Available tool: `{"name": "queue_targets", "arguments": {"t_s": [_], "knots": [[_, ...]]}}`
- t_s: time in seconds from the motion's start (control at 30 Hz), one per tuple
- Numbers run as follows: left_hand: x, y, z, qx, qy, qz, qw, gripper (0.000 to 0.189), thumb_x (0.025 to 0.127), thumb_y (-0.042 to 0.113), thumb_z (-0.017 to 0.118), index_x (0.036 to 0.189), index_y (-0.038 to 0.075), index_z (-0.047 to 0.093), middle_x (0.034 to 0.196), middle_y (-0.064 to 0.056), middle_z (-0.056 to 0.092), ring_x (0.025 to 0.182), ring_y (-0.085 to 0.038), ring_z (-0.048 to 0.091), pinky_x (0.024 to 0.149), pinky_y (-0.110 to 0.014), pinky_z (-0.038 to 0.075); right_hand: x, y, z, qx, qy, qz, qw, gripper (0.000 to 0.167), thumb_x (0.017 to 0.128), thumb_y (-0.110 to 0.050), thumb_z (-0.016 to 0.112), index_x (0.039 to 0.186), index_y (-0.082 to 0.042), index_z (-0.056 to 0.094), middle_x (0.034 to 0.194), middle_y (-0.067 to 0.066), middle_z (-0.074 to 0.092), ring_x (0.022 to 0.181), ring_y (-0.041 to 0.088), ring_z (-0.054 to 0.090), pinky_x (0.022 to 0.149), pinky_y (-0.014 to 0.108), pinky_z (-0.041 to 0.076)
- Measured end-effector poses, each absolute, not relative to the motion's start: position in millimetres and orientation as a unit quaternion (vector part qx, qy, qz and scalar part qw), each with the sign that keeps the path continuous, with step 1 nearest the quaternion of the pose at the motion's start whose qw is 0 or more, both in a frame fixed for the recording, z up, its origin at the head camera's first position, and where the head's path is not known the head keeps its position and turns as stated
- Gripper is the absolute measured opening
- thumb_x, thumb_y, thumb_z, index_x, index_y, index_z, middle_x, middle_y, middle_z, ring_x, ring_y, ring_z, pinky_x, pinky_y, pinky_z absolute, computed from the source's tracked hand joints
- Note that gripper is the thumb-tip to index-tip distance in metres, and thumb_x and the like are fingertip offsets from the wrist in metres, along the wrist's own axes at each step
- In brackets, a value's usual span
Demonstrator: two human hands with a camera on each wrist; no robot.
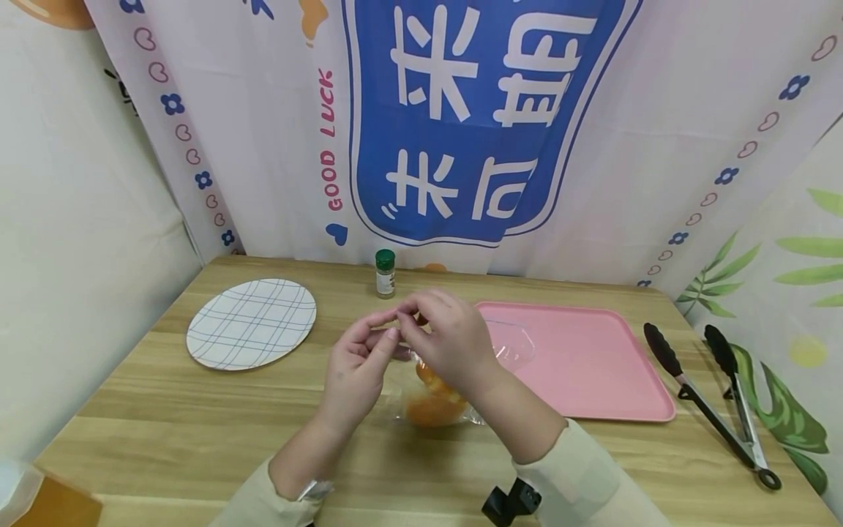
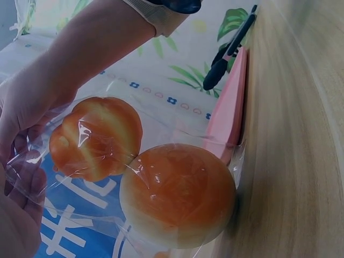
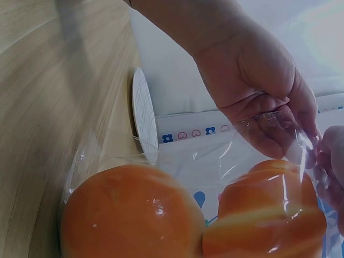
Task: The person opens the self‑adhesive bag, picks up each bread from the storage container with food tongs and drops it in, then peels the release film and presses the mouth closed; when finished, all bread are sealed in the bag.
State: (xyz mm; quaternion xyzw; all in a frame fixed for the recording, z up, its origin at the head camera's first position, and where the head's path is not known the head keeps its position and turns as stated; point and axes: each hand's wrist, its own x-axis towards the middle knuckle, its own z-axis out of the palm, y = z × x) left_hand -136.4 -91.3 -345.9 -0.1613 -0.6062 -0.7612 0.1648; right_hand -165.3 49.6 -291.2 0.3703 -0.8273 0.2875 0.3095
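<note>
In the head view, my left hand and right hand meet at the gathered top of a clear plastic bag, pinching its film between fingers and thumbs. Two breads sit inside the bag: a smooth round bun at the bottom and a lumpy, twisted bread roll above it, nearer the hands. Both have glossy brown tops. The right hand and forearm hide part of the bag in the head view. From the right wrist, the left palm shows behind the film.
A pink tray lies to the right, with clear plastic over its left end. Black-tipped tongs lie spread at the far right. A checked plate is at the left, a green-capped jar at the back, and an amber container at front left.
</note>
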Motion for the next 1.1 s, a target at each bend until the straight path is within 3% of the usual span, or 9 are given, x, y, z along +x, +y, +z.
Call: {"name": "queue_targets", "arguments": {"t_s": [0.3,0.53,0.7,1.1], "knots": [[-137.8,-88.9,-342.6,-0.125,-0.603,-0.769,0.171,0.021,0.099,-0.001,0.051,0.112,-0.016,0.058,0.09,0.012,0.073,0.072,-0.006,0.07,0.07,-0.024,0.062,-166.5,51.4,-291.9,0.382,-0.83,0.281,0.293,0.004,0.087,-0.008,0.07,0.091,-0.007,0.068,0.086,0.002,0.071,0.079,0.014,0.067,0.069,0.022,0.058],[-138.7,-87.8,-339.0,-0.108,-0.606,-0.766,0.183,0.022,0.097,-0.004,0.052,0.104,-0.024,0.056,0.085,0.012,0.072,0.073,-0.004,0.07,0.07,-0.021,0.061,-167.3,52.3,-292.7,0.394,-0.825,0.271,0.301,0.005,0.085,-0.005,0.07,0.088,-0.008,0.067,0.083,0.002,0.069,0.077,0.014,0.066,0.065,0.022,0.057],[-138.9,-89.6,-337.0,-0.092,-0.609,-0.769,0.171,0.022,0.098,-0.002,0.05,0.103,-0.022,0.055,0.083,0.013,0.073,0.074,-0.005,0.071,0.073,-0.022,0.061,-169.0,55.4,-293.6,0.399,-0.822,0.26,0.313,0.005,0.084,-0.005,0.069,0.086,-0.008,0.066,0.081,0.002,0.068,0.074,0.015,0.064,0.063,0.022,0.056],[-141.4,-93.9,-337.3,-0.084,-0.603,-0.778,0.151,0.022,0.101,0.002,0.046,0.113,-0.015,0.054,0.084,0.011,0.075,0.073,-0.007,0.073,0.073,-0.027,0.063,-173.6,73.6,-293.0,0.389,-0.826,0.282,0.294,0.005,0.085,-0.004,0.068,0.089,-0.006,0.067,0.09,0.004,0.07,0.086,0.018,0.063,0.079,0.027,0.058]]}}
